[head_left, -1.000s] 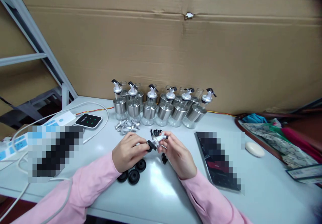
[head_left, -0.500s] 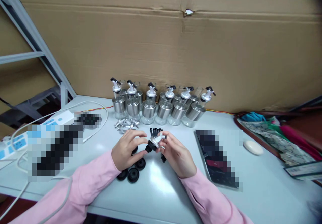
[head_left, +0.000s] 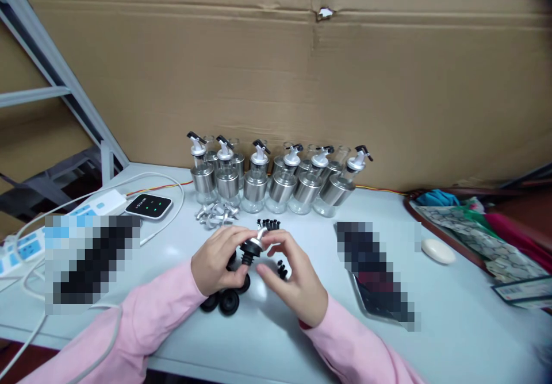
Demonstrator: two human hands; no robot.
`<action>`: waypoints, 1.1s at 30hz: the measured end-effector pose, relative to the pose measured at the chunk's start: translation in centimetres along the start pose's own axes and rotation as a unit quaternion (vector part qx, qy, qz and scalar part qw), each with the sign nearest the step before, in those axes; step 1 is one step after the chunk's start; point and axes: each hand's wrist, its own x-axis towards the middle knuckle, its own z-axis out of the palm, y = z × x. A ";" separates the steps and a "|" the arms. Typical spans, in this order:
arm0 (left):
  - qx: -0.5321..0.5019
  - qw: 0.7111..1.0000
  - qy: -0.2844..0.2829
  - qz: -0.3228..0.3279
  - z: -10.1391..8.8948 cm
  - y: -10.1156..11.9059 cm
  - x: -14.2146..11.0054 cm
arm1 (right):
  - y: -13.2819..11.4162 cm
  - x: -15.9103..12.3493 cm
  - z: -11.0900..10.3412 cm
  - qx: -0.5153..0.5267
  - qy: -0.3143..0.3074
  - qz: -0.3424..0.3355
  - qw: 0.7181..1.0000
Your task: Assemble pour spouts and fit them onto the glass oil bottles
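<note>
A bottle pourer with a silver spout and a ribbed black stopper is pinched between the thumb and fingers of my left hand. It stands roughly upright, stopper down, above the table. My right hand is at its right, thumb spread away from the curved fingers. The index fingertip is close to the spout; contact is unclear. Below my left hand lie several round black stoppers, partly covered. Small black parts sit in a row behind the hands, and more black parts lie beside my right thumb.
Glass bottles with metal bands line the back, the front ones topped with pourers. Loose silver spouts lie before them. Around are a power strip, a white-edged device, a pale oval object and a cardboard wall.
The pourer has turned from tilted to nearly upright, and my left fingers have closed on it. My right hand has loosened from the spout, its thumb moving down and left.
</note>
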 end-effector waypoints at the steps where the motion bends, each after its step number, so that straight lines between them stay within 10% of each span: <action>1: -0.001 1.000 0.001 -0.003 0.0 0.0 0.0 | -0.1 -0.1 0.0 -0.050 -0.005 -0.038 0.998; 33: 0.003 1.000 0.001 0.011 0.4 0.2 -0.2 | -0.4 -0.1 -0.1 -0.163 -0.017 -0.098 0.982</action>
